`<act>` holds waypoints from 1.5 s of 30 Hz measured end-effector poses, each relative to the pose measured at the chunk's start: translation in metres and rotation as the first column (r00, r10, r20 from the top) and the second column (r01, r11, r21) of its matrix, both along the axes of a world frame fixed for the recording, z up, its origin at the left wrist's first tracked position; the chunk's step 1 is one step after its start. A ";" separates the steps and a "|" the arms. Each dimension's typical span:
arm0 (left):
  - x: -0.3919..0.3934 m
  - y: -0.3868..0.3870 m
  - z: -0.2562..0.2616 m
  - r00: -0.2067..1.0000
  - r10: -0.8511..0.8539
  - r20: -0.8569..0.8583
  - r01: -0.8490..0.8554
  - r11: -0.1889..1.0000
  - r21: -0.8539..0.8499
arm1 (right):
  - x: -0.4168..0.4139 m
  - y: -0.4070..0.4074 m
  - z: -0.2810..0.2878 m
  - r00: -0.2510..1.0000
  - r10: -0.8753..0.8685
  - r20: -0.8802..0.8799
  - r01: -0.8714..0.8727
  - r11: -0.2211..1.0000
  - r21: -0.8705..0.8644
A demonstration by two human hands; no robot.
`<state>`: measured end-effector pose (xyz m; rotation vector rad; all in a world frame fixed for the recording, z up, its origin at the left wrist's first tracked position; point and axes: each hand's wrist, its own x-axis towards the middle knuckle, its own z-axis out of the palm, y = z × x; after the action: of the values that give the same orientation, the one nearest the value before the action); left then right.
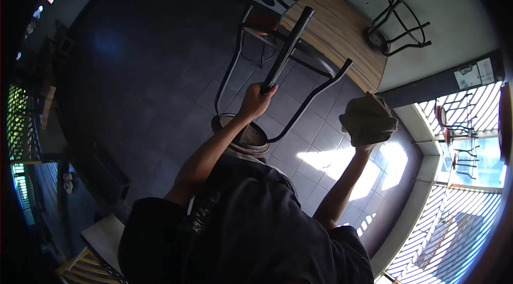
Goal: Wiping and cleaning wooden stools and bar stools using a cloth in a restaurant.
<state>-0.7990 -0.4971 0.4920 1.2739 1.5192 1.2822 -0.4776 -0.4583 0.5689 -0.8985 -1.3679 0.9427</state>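
Note:
My left hand grips one leg of an upside-down metal-legged stool. The stool's round seat is low, close to my body, and its dark tubular legs point up and away from me. A ring brace joins the legs. Out to the right, my right hand holds a crumpled grey-brown cloth, which covers most of the fingers. The cloth is apart from the stool.
A wood-topped table stands by the wall, with another upturned stool on it. Another stool stands beyond the held one. More stools show by the bright windows at right. Sunlight falls on the tiled floor.

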 end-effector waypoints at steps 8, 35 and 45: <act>0.056 0.001 0.011 0.990 0.067 0.124 -0.064 0.997 -0.034 | -0.037 -0.038 -0.065 0.891 0.105 0.441 -0.070 0.993 -0.097; 0.164 -0.029 0.019 0.996 -0.050 -0.069 0.052 0.998 0.027 | 0.046 -0.087 -0.064 0.731 0.354 0.583 -0.454 0.891 0.028; 0.152 -0.046 0.004 0.994 -0.018 -0.112 0.015 1.000 -0.026 | 0.033 -0.118 -0.048 0.859 0.427 0.284 -0.338 0.888 -0.312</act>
<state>-0.6473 -0.5432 0.4962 1.3598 1.5948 1.1946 -0.4447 -0.5761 0.5208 -1.0372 -1.8046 1.3365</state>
